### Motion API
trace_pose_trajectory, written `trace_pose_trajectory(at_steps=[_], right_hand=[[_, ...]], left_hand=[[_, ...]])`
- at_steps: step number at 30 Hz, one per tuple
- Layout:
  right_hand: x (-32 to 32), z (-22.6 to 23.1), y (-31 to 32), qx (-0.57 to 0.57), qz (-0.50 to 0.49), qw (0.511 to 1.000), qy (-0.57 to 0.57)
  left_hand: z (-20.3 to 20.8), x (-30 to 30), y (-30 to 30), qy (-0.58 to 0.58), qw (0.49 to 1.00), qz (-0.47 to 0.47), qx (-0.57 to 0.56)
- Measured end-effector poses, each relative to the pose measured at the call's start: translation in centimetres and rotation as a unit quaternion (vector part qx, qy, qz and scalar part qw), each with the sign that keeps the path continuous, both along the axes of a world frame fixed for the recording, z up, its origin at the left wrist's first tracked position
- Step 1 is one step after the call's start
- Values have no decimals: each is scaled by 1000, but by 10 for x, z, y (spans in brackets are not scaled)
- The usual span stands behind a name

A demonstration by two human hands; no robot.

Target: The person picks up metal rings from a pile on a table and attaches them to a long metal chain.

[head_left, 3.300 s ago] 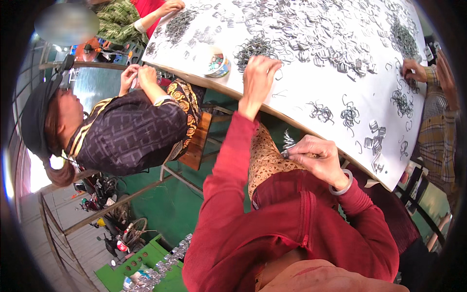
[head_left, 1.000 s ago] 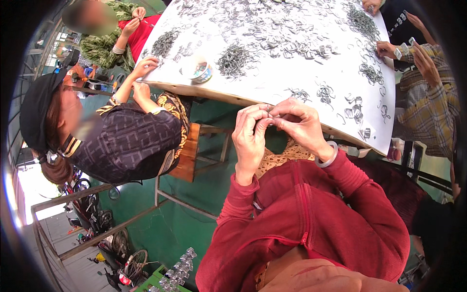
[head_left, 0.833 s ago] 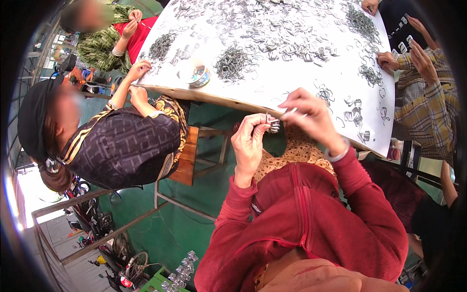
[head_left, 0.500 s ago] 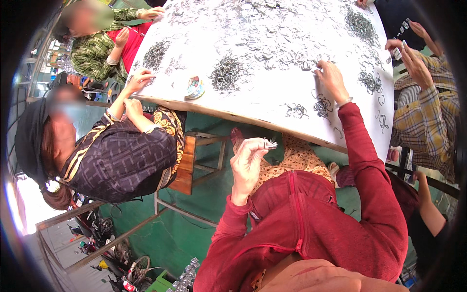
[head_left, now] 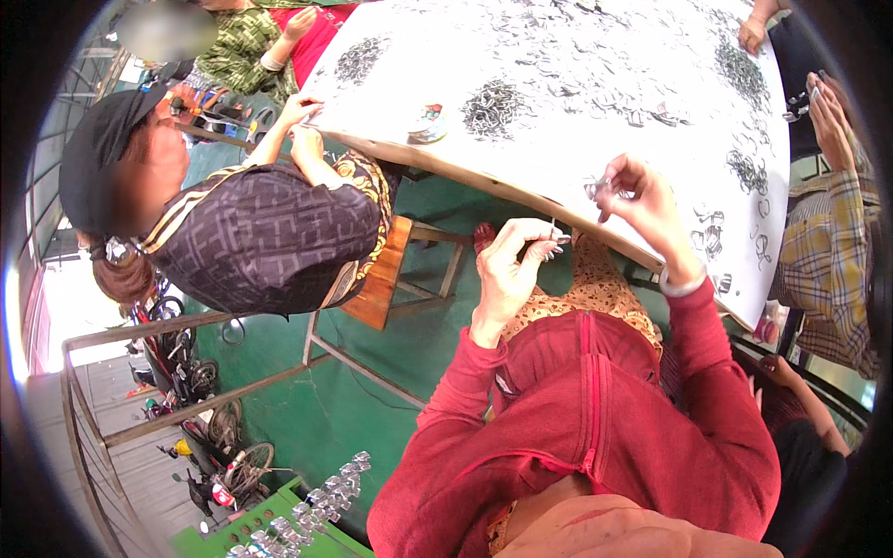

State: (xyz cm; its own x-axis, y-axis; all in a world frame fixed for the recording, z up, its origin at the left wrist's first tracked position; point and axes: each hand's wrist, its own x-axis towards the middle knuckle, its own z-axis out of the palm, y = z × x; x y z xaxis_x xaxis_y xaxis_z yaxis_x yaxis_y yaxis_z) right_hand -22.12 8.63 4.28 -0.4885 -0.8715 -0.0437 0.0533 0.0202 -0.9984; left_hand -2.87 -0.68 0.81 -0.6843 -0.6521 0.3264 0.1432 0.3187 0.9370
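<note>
My left hand (head_left: pixel 510 275) is raised in front of my red jacket, just short of the table's near edge. Thumb and fingers pinch a small shiny metal piece (head_left: pixel 558 234). Over the edge of the white table (head_left: pixel 549 166), my right hand (head_left: pixel 646 206) has its thumb and fingers bent together around a small metal part (head_left: pixel 593 189), blurred by motion. Its exact shape does not show. Close to my right wrist, several loose curved metal pieces (head_left: pixel 712 232) lie on the tabletop.
Piles of dark curved metal parts (head_left: pixel 493 110) and a small round tub (head_left: pixel 428 124) stand on the table. A person in a black cap (head_left: pixel 270 237) sits at my left by a wooden stool (head_left: pixel 383 279). Another person's plaid sleeve (head_left: pixel 842 251) is at right.
My right hand has come back from the scattered parts on the table toward my left hand, now with a metal part in its fingers. The view has shifted.
</note>
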Motion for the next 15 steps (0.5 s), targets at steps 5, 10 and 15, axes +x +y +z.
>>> trace_pose_trajectory(at_steps=[5, 10, 15], right_hand=[[53, 10, 4, -47, -20, 999, -16], [53, 1, 2, -108, -2, 994, -23], [49, -7, 5, -84, -10, 995, -47]], left_hand=[[11, 4, 2, -52, 998, -25, -30], [12, 1, -1, -58, 994, 12, -92], [-7, -4, 1, -16, 1000, 13, -16]])
